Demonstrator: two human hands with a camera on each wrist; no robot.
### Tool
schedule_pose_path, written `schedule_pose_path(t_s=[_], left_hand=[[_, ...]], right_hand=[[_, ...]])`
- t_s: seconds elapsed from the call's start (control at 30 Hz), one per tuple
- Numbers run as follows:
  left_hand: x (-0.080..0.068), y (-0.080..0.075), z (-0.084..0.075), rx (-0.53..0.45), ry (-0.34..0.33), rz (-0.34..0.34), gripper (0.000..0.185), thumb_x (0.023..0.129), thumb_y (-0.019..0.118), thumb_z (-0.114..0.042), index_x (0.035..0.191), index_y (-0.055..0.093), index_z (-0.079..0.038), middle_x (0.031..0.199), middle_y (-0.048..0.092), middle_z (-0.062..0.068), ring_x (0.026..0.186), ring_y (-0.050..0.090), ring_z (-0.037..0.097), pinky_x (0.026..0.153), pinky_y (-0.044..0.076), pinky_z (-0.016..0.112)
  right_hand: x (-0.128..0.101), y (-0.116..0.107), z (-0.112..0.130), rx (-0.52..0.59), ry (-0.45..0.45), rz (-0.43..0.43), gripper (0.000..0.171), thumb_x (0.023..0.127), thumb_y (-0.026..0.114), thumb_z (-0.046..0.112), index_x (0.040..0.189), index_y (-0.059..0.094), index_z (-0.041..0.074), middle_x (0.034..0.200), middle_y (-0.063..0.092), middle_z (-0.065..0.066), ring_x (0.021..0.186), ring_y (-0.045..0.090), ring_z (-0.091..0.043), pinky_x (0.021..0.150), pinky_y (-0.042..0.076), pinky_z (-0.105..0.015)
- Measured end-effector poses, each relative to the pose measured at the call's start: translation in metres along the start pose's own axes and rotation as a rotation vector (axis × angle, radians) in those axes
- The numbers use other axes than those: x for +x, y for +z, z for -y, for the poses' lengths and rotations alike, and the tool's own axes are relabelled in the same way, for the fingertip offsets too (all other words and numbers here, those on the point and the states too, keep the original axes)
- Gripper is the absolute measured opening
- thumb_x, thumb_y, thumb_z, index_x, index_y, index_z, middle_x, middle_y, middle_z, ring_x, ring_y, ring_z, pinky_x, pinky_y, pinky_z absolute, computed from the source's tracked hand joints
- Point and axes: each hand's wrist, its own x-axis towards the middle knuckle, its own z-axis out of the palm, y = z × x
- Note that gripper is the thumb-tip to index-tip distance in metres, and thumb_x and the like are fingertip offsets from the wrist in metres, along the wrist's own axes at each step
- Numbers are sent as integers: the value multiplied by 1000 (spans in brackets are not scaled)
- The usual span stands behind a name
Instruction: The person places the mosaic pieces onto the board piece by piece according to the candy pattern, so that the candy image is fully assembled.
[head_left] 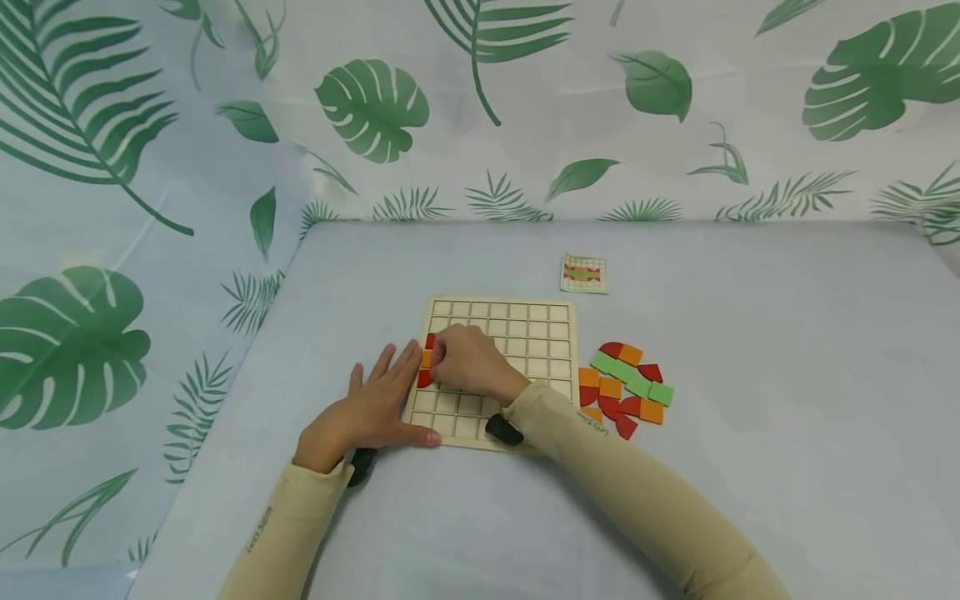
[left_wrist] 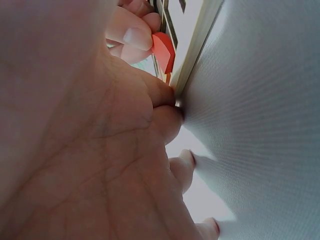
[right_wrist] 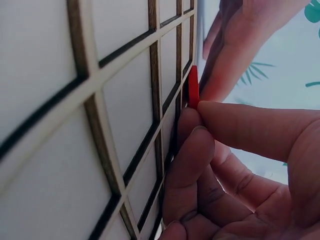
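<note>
While the right hand (head_left: 468, 362) pinches a small red wooden tile (right_wrist: 193, 87) between thumb and fingertips, the tile sits on edge at the left column of the pale wooden grid board (head_left: 525, 333). Left hand (head_left: 371, 408) lies flat, fingers straight, pressing the table against the board's left edge. Loose pile of red, orange and green tiles (head_left: 622, 387) just right of the board; small pattern card (head_left: 584, 273) beyond it. Right hand hides most of the left-column tiles. Tile's exact shape unclear.
</note>
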Motion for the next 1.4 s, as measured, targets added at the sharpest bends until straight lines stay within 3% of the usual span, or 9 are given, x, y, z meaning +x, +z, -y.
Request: schedule_pose_path(t_s=[0.4, 0.63, 0.93, 1.07, 1.17, 1.3, 1.4], left_hand=[[2, 1, -1, -15, 3, 0, 130, 86, 87, -56, 172, 5, -4, 180, -2, 12, 163, -12, 39, 119, -7, 76], [1, 1, 0, -15, 3, -2, 129, 87, 86, -56, 172, 5, -3, 180, -2, 13, 163, -12, 39, 119, -6, 76], [1, 3, -1, -20, -6, -4, 131, 86, 87, -58, 172, 5, -3, 180, -2, 12, 163, -10, 40, 119, -6, 76], [2, 2, -2, 0, -18, 2, 132, 85, 86, -60, 172, 5, -3, 180, -2, 11, 163, -10, 40, 120, -6, 75], [2, 2, -3, 2, -20, 5, 132, 85, 86, -60, 172, 5, -3, 180, -2, 12, 163, -10, 40, 120, -6, 75], [2, 2, -4, 1, -22, 4, 132, 85, 86, -59, 171, 5, -2, 180, -1, 12, 163, -10, 41, 120, -5, 75], [1, 2, -5, 4, -21, 2, 132, 85, 87, -58, 171, 5, -2, 180, -1, 13, 163, -9, 41, 120, -5, 76]], right_hand=[[-3, 1, -3, -21, -58, -41, 15, 87, 72, -3, 76, 70, 7, 76, 65, 0, 67, 58, -15, 60, 46, -25], [-11, -2, -10, 63, -119, 33, 5, 91, 74, -2, 91, 74, 3, 84, 70, 0, 72, 58, -11, 67, 48, -23], [-36, -14, -22, 173, -158, 131, 7, 98, 75, 10, 104, 75, 6, 95, 72, 3, 87, 63, -12, 83, 53, -28], [-48, -18, -30, 165, -203, 167, 18, 99, 75, 13, 116, 76, 7, 109, 74, 2, 99, 64, -14, 94, 53, -32], [-54, -20, -36, 135, -258, 214, 23, 100, 74, 14, 122, 74, 8, 131, 71, -4, 120, 63, -19, 107, 49, -37], [-63, -26, -42, 124, -289, 283, 28, 100, 72, 14, 127, 73, 8, 156, 57, -9, 144, 51, -25, 120, 39, -43], [-69, -31, -43, 130, -266, 326, 32, 101, 71, 18, 132, 71, 11, 162, 51, -8, 150, 45, -25, 121, 37, -45]])
